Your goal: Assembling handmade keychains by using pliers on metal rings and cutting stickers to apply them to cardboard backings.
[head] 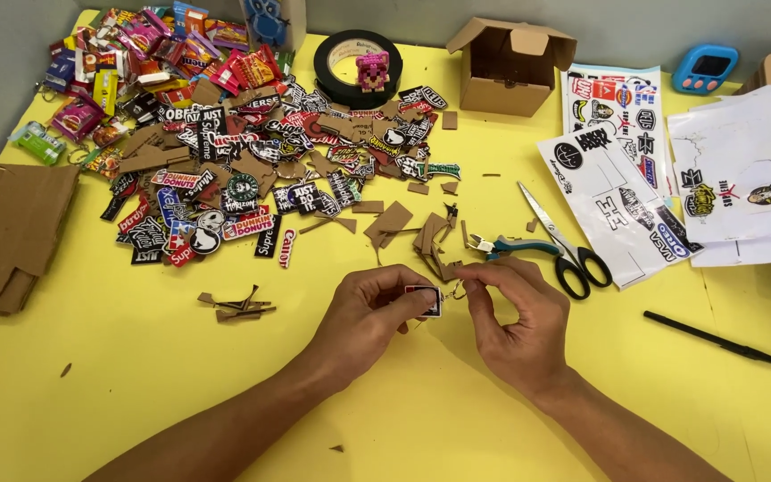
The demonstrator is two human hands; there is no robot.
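Note:
My left hand (368,312) pinches a small square sticker piece (427,300) with a dark edge and red mark, low in the middle of the yellow table (136,393). My right hand (515,317) meets it from the right, its fingertips closed on a tiny thin metal bit (457,290) at the piece's edge. Both hands hover just above the table.
A heap of cut stickers and cardboard scraps (261,170) lies behind the hands. Small pliers (506,245) and scissors (568,250) sit just beyond my right hand. Sticker sheets (617,187), a black pen (714,338), a cardboard box (506,67), a tape roll (350,58), and flat cardboard (6,232) surround them.

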